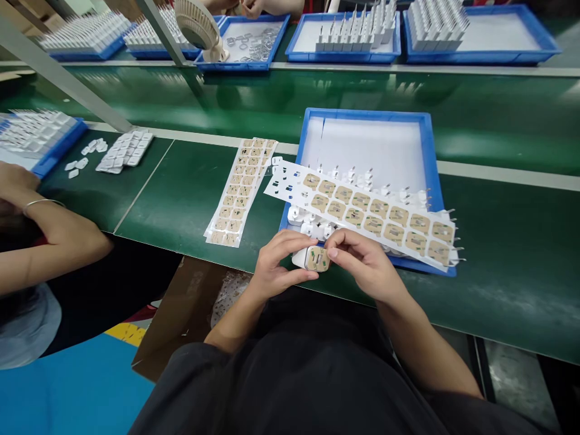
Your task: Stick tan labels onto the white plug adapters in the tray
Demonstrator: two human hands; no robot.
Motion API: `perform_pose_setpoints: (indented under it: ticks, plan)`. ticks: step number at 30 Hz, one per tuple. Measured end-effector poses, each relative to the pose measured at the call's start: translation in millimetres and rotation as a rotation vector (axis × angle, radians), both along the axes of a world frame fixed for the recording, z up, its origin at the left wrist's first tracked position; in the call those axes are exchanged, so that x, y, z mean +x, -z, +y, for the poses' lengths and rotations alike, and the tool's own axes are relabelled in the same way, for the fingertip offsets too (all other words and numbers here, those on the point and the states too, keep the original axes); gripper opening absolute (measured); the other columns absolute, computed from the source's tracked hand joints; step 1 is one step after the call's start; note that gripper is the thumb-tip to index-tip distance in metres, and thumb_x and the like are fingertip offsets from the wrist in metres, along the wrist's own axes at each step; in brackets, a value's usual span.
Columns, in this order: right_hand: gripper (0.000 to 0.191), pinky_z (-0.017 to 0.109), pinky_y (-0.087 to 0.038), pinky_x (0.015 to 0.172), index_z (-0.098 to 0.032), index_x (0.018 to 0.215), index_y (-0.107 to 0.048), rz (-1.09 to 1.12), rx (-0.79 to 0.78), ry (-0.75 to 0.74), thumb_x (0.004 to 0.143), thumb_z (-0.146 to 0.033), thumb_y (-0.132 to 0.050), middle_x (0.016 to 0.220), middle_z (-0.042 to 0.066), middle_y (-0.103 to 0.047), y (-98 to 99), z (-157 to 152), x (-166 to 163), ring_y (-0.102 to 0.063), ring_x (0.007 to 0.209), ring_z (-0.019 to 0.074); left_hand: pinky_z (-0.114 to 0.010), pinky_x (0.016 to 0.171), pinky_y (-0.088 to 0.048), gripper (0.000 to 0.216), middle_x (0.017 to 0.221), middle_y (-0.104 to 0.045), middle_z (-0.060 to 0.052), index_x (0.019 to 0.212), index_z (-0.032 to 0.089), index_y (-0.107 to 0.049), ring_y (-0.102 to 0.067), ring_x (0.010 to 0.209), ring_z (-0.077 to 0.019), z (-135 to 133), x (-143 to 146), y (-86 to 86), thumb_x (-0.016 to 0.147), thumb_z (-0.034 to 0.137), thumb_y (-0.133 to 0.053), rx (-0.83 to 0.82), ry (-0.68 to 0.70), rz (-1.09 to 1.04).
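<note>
My left hand grips a small white plug adapter between thumb and fingers. Its end face, turned up toward me, bears a tan adhesive sticker with green marks and a slot. The thumb and forefinger of my right hand pinch at the sticker's right edge; the fingertips cover what lies between them. Just beyond, a sheet of tan stickers lies slanted across a blue tray of white plug adapters with metal pins. Left of the tray, more sticker sheets overlap on the green bench.
A co-worker's arm reaches in at left, near white covers and another blue tray. Further trays of adapters and a small fan line the far side. Below the bench edge stands a cardboard box.
</note>
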State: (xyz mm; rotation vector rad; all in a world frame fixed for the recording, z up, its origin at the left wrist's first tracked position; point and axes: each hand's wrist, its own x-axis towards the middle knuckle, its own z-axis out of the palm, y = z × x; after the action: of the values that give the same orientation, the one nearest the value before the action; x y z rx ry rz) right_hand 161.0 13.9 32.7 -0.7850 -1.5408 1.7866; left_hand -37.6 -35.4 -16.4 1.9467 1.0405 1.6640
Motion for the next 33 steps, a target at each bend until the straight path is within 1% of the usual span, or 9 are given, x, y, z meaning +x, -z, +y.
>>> perform_pose_setpoints:
  ticks: [4, 11, 17, 21, 26, 31, 33]
  plan:
    - [0.030, 0.030, -0.057, 0.070, -0.020, 0.083, -0.065, -0.008, 0.000, 0.002, 0.094, -0.047, -0.072, 0.077, 0.001, -0.063, 0.4, 0, 0, -0.064, 0.071, 0.0160, -0.036, 0.083, -0.058, 0.050, 0.105, -0.078, -0.008, 0.129, 0.025, -0.072, -0.072, 0.094, -0.0223, -1, 0, -0.1, 0.086, 0.047, -0.082, -0.009, -0.011, 0.003]
    - [0.027, 0.029, -0.059, 0.069, -0.020, 0.084, -0.065, 0.005, 0.010, 0.011, 0.095, -0.044, -0.072, 0.079, 0.001, -0.064, 2.7, 0, -1, -0.066, 0.070, 0.0152, -0.036, 0.084, -0.057, 0.051, 0.106, -0.078, -0.009, 0.129, 0.023, -0.071, -0.071, 0.095, -0.0221, -1, 1, -0.3, 0.085, 0.046, -0.084, -0.003, -0.010, -0.008]
    - [0.032, 0.027, -0.058, 0.061, -0.020, 0.081, -0.063, -0.060, 0.028, 0.048, 0.093, -0.048, -0.073, 0.077, 0.001, -0.062, -1.0, -2, -2, -0.064, 0.065, 0.0145, -0.037, 0.085, -0.057, 0.051, 0.106, -0.078, -0.008, 0.129, 0.025, -0.071, -0.071, 0.096, -0.0230, -1, 1, -0.8, 0.084, 0.046, -0.084, 0.000, -0.025, 0.014]
    - [0.034, 0.025, -0.053, 0.056, -0.020, 0.079, -0.061, -0.123, 0.072, 0.101, 0.091, -0.048, -0.075, 0.076, 0.001, -0.060, -1.8, -4, -5, -0.061, 0.064, 0.0136, -0.037, 0.087, -0.057, 0.052, 0.108, -0.077, -0.008, 0.131, 0.025, -0.071, -0.071, 0.098, -0.0225, -1, 1, -0.8, 0.085, 0.044, -0.084, 0.000, -0.015, 0.014]
    - [0.035, 0.024, -0.050, 0.052, -0.020, 0.078, -0.061, -0.157, 0.134, 0.127, 0.091, -0.050, -0.074, 0.074, 0.001, -0.061, -2.8, -4, -8, -0.059, 0.062, 0.0134, -0.037, 0.086, -0.057, 0.051, 0.107, -0.077, -0.008, 0.131, 0.025, -0.070, -0.071, 0.097, -0.0225, -1, 1, -1.7, 0.085, 0.043, -0.084, 0.002, -0.028, 0.021]
    - [0.032, 0.023, -0.050, 0.052, -0.021, 0.075, -0.060, -0.250, 0.271, 0.213, 0.091, -0.046, -0.073, 0.071, 0.001, -0.061, -1.1, -5, -11, -0.057, 0.062, 0.0128, -0.038, 0.086, -0.059, 0.047, 0.106, -0.078, -0.009, 0.126, 0.024, -0.072, -0.073, 0.097, -0.0234, 0, 2, 0.8, 0.084, 0.042, -0.085, 0.017, -0.075, 0.036]
    - [0.031, 0.023, -0.051, 0.052, -0.021, 0.078, -0.060, -0.277, 0.279, 0.238, 0.090, -0.045, -0.075, 0.072, 0.001, -0.062, 3.0, -4, -11, -0.059, 0.064, 0.0134, -0.038, 0.088, -0.061, 0.046, 0.108, -0.079, -0.008, 0.124, 0.024, -0.072, -0.074, 0.099, -0.0236, 0, 2, 3.2, 0.083, 0.038, -0.087, 0.018, -0.091, 0.026]
